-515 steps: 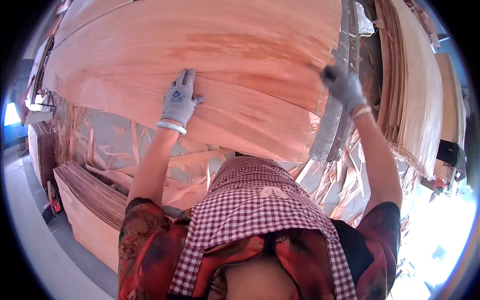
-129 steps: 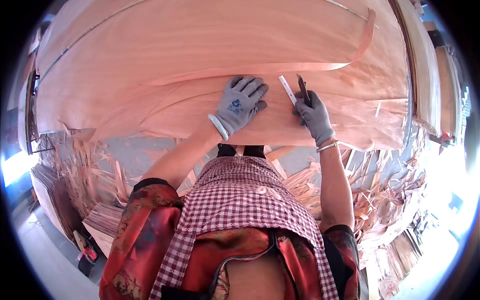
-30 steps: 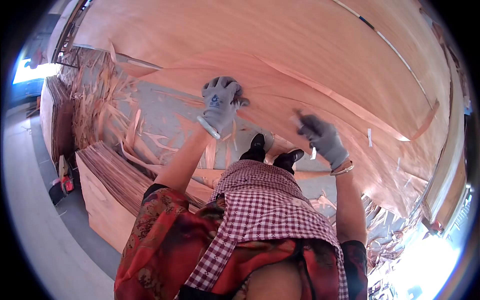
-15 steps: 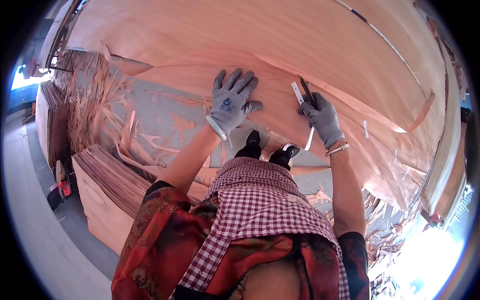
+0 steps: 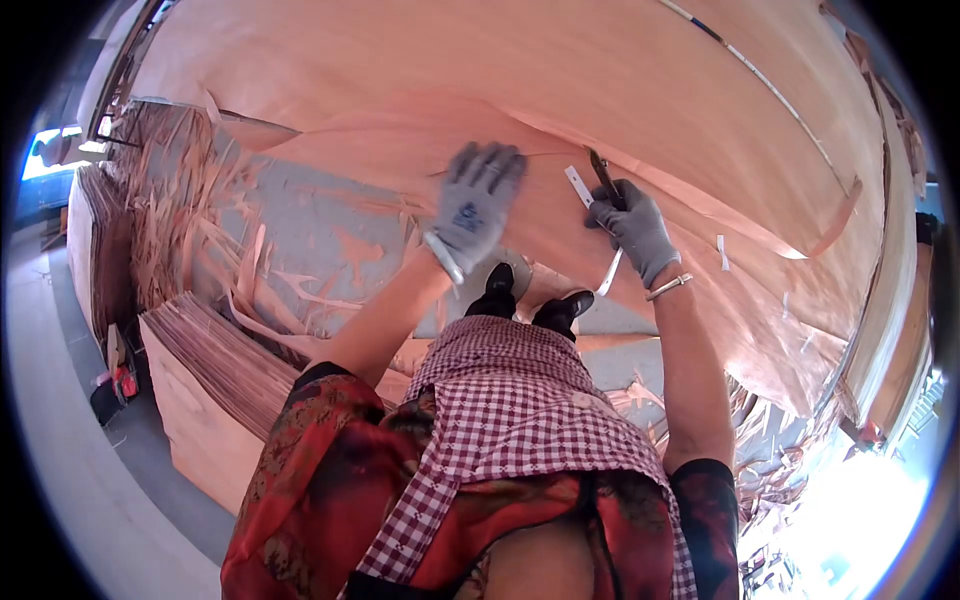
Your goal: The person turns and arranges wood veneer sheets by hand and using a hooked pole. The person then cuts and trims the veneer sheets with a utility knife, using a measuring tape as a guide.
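My left hand (image 5: 476, 208), in a grey work glove, is slightly blurred over the wrinkled near edge of a large reddish wood veneer sheet (image 5: 520, 70). Its fingers are stretched out and hold nothing; whether it touches the sheet I cannot tell. My right hand (image 5: 638, 232), gloved alike, is closed around a dark, narrow knife-like tool (image 5: 604, 178) that points away from me. A strip of white tape (image 5: 578, 187) sticks out beside the tool, and a white tail (image 5: 609, 274) hangs below the hand. Short white tape pieces (image 5: 723, 252) lie on the veneer to the right.
Stacked veneer sheets (image 5: 215, 365) stand at the left. Veneer scraps (image 5: 250, 270) litter the grey floor around my shoes (image 5: 560, 311). A thin black-and-white rod (image 5: 765, 80) lies across the sheet at the upper right.
My left hand has shifted slightly right, its fingers drawn closer together. My right hand has moved a little up and left with the tool and tape.
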